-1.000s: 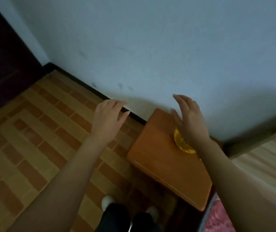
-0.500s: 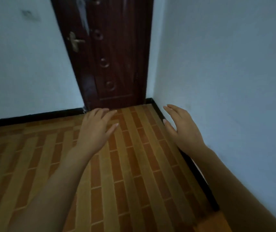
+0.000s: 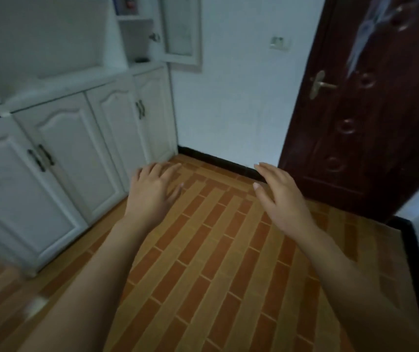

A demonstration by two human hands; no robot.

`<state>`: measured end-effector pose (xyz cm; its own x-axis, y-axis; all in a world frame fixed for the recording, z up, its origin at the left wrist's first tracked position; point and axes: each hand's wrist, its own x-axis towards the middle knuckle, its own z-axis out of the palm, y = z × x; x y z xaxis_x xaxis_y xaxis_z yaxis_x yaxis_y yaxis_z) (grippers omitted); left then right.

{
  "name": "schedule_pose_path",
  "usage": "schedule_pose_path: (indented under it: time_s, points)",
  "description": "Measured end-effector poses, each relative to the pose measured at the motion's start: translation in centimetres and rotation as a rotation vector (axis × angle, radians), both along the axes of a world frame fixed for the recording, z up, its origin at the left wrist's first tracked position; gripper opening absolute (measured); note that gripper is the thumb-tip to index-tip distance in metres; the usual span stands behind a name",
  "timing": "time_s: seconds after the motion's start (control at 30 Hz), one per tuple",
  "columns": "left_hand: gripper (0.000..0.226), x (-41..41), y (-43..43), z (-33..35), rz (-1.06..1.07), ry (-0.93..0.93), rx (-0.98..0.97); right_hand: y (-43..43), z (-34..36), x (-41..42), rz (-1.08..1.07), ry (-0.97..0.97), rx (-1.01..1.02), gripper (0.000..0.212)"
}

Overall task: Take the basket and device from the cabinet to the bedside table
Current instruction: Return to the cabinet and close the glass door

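Note:
A white cabinet (image 3: 71,138) fills the left of the head view, its lower doors closed and one glass upper door (image 3: 181,31) swung open over open shelves. Small dark items lie on a shelf (image 3: 141,60), too blurred to identify. No basket or device can be made out. My left hand (image 3: 152,191) hovers palm down over the floor near the cabinet's right end, fingers apart, holding nothing. My right hand (image 3: 279,196) floats beside it, also open and empty. The bedside table is out of view.
A dark brown door (image 3: 366,105) with a brass handle (image 3: 319,83) stands closed on the right. A white wall with a switch (image 3: 279,43) lies between cabinet and door. Brick-patterned floor (image 3: 216,262) stretches ahead; black skirting (image 3: 218,161) runs along the walls.
My view has swung left, from the bedside table, past the door, to the white cabinet. Both hands have stayed raised, open and empty.

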<state>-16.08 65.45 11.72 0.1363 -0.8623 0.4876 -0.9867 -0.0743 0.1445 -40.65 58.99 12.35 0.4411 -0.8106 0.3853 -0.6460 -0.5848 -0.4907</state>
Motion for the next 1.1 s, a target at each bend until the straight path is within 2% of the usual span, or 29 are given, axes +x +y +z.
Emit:
schedule_pose_path:
  time_s: [0.3, 0.73, 1.1]
  points:
    - [0.042, 3.6, -2.8, 0.0, 0.248, -0.001, -0.012, -8.4, 0.2, 5.0, 0.185, -0.008, -0.015, 0.043]
    - [0.039, 4.6, -16.1, 0.9, 0.266, -0.009, -0.041, -23.2, 1.3, 7.3, 0.326, 0.067, -0.039, 0.044]
    - [0.039, 14.5, -29.1, 0.6, 0.280, 0.009, -0.077, -35.7, 1.2, 16.2, 0.299, 0.047, -0.076, 0.042]
